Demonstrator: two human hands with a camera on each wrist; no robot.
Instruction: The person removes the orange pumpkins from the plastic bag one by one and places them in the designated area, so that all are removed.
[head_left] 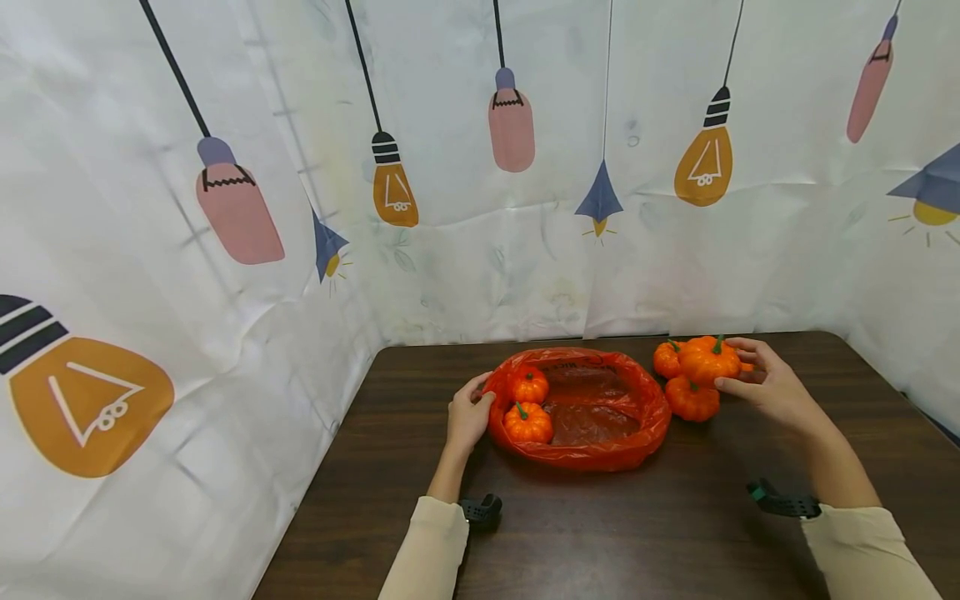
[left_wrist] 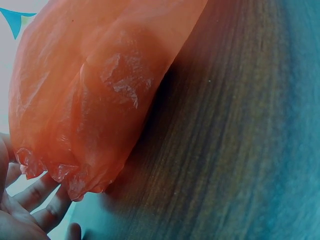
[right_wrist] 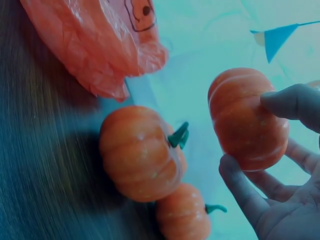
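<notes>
A red plastic bag [head_left: 592, 457] sits on the table with its mouth spread wide. Inside it, against the left side, lie two small orange pumpkins, one behind [head_left: 529, 385] and one in front [head_left: 528, 423]. My left hand [head_left: 468, 417] holds the bag's left rim between thumb and fingers; crumpled plastic [left_wrist: 65, 170] shows at its fingertips in the left wrist view. Right of the bag, my right hand [head_left: 772, 383] grips a small pumpkin [right_wrist: 247, 120] by its sides, raised above other pumpkins. One of those [head_left: 692, 400] stands close to the bag's right edge, with another [head_left: 666, 360] behind it.
The dark wooden table [head_left: 592, 533] ends at a white curtain [head_left: 480, 275] printed with lamps and bulbs, which hangs behind it and along its left. A bit of orange shows behind the right hand's fingers. Black straps circle both wrists.
</notes>
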